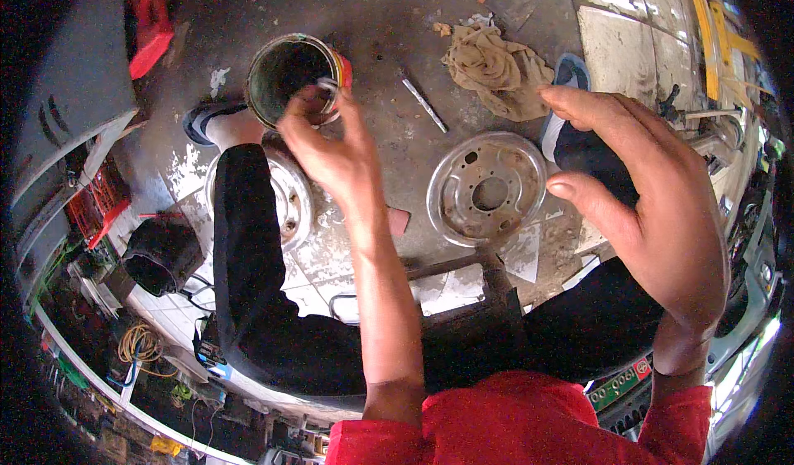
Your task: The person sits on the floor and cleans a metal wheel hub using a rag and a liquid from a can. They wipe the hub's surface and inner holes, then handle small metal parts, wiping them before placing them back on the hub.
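Observation:
My left hand (331,147) reaches over the mouth of a round metal can (265,81) with a dark inside and a red and yellow outer side. Its fingertips are closed around a small shiny ring-like piece (328,83), slightly blurred at the can's rim. My right hand (645,188) is raised at the right with thumb and fingers apart, holding nothing. Left of its thumb and below it, a silver wheel rim (452,192) lies flat on the floor. A second wheel rim (296,196) lies under the can, partly hidden by my left leg.
A white and dark pen-like stick (424,105) lies between the can and a crumpled brown cloth (488,64). My feet in sandals flank the rims. At the left are a black bucket (162,254) and a red crate (99,200). Yellow straps (711,35) are at the far right.

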Tool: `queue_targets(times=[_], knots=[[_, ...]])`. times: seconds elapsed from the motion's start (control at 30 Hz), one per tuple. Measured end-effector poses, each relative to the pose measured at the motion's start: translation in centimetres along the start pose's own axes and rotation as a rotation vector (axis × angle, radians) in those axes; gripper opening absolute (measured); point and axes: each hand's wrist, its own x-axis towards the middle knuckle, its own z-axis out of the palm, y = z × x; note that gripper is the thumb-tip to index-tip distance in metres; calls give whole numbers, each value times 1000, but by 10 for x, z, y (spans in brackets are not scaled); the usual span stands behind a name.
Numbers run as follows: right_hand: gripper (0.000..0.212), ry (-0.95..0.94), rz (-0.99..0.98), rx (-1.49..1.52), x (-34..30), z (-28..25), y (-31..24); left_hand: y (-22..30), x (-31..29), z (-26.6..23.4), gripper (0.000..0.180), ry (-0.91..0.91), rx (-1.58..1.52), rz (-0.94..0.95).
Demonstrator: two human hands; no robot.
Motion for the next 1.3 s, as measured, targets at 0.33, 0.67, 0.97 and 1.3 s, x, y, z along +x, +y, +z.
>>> queue_targets(times=[0.33,0.67,0.97,1.3], knots=[[50,-33,12,-29,4,-1,1,-92,-18,105,38,-530,530,183],[55,-87,84,-10,4,-7,3,-158,2,136,24,-708,1013,454],[55,-53,66,-42,0,-10,3,17,22,23,26,-310,240,158],[55,-31,86,-25,1,-4,-1,-68,-68,50,32,-527,421,107]])
